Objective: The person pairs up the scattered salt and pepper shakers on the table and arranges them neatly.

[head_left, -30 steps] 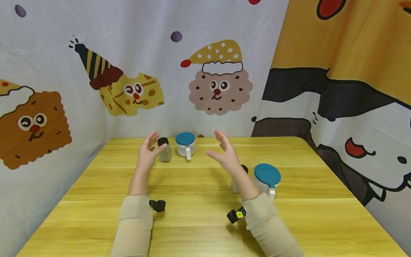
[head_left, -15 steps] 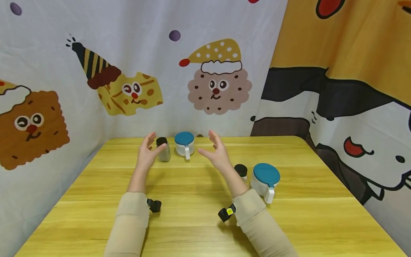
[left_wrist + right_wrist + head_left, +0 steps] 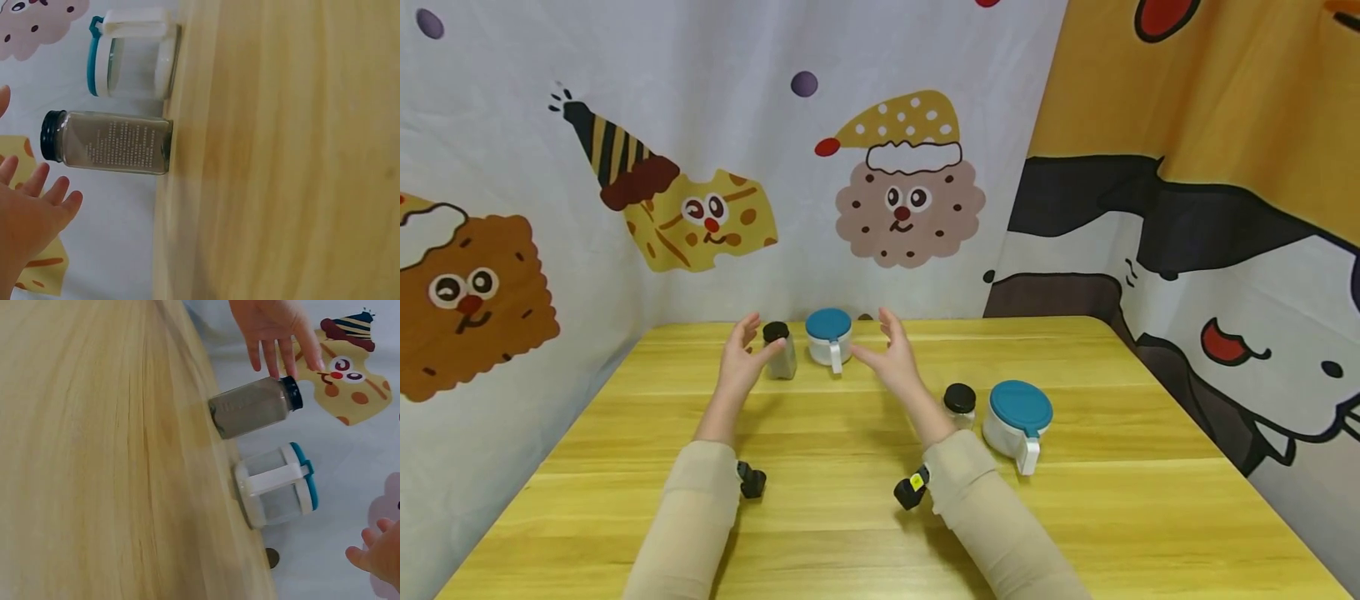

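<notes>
My left hand [image 3: 741,362], fingers spread and thumb out, hovers just left of a spice jar [image 3: 782,360] with a black lid, holding nothing. In the left wrist view that jar [image 3: 115,142] is clear glass with grey-brown contents and printed text. Right of it stands a clear canister [image 3: 829,343] with a blue-green lid and white handle. Beside this canister my right hand [image 3: 891,358] hovers with relaxed fingers, apart from it as the right wrist view shows. Both hands [image 3: 275,322] look raised above the table, framing the jar and canister.
Nearer on the right of the wooden table [image 3: 820,517] stand a second black-lidded jar [image 3: 959,402], partly behind my right forearm, and a second blue-lidded canister [image 3: 1018,419]. A printed curtain [image 3: 722,75] hangs behind the table's back edge.
My right hand has moved left, closer to the rear canister, uncovering more of the near right jar and canister. My left hand has stayed nearly in place. The jars and canisters stand as before.
</notes>
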`<state>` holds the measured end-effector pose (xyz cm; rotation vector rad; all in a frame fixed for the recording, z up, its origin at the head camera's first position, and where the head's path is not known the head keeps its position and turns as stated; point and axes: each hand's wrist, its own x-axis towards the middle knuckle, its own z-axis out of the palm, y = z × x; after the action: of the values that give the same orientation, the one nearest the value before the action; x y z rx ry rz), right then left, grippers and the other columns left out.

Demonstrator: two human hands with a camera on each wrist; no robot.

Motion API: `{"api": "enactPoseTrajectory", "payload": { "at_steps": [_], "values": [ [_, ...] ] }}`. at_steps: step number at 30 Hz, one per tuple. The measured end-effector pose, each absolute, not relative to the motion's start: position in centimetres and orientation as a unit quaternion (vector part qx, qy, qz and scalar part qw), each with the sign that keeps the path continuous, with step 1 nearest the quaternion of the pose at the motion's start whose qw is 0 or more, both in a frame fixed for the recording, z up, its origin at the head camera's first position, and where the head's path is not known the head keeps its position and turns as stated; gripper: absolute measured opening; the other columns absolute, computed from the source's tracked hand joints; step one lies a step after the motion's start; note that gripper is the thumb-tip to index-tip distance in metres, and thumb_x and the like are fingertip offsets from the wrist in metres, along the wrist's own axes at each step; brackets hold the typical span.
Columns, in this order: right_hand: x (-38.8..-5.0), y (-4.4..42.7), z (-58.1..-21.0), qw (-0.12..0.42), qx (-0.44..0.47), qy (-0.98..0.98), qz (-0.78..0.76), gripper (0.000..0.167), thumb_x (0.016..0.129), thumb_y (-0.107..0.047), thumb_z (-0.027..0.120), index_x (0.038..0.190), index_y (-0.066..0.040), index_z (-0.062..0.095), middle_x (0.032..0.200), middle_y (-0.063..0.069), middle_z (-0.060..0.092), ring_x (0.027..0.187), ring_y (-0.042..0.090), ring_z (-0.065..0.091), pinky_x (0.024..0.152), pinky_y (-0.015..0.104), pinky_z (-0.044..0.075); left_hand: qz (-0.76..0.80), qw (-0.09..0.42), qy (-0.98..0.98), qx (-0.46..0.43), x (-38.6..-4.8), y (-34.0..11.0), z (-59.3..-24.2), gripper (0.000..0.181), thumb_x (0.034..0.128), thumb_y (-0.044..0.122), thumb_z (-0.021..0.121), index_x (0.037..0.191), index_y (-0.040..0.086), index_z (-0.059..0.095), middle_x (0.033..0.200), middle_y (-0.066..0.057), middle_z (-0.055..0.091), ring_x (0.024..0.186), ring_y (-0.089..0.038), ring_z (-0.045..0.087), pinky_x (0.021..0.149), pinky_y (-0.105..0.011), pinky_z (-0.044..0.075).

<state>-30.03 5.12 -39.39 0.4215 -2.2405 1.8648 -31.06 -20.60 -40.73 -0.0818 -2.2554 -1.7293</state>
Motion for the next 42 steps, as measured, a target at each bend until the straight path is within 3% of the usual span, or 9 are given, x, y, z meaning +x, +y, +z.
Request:
{"api": "enactPoseTrajectory", "payload": {
  "at_steps": [9,18,42],
  "values": [
    [-31.4,3.8,-40.6,0.087,0.108,-0.760,0.635,0.087,0.082,-0.024,0.078,0.151,-0.011,0.026,0.152,0.013,0.030,0.136,0.030,0.028,0.106,0.052,0.028,-0.605,0.147,-0.782,-0.023,-31.7,-20.7,-41.2,0.079,0.0861,0.027,0.074,0.149,0.009,0.030,0.148,-0.017,0.035,0.135,-0.033,0.030,0.110,-0.046,0.021],
    [-32.2,2.9,-41.7,0.073,0.080,-0.768,0.631,0.085,0.083,-0.021,0.077,0.151,-0.011,0.027,0.152,0.009,0.030,0.136,0.029,0.029,0.105,0.048,0.033,-0.620,0.136,-0.773,-0.015,-32.1,-20.5,-41.3,0.079,0.0865,0.026,0.074,0.150,0.011,0.029,0.147,-0.017,0.035,0.135,-0.034,0.030,0.108,-0.049,0.027],
    [-34.0,1.3,-42.2,0.048,0.070,-0.796,0.599,0.090,0.082,-0.026,0.078,0.151,-0.006,0.023,0.150,0.016,0.028,0.136,0.033,0.029,0.106,0.048,0.030,-0.634,0.134,-0.762,0.015,-33.0,-19.3,-42.1,0.072,0.0886,0.021,0.071,0.149,0.011,0.033,0.148,-0.016,0.033,0.133,-0.036,0.031,0.106,-0.046,0.031]
  ]
}}
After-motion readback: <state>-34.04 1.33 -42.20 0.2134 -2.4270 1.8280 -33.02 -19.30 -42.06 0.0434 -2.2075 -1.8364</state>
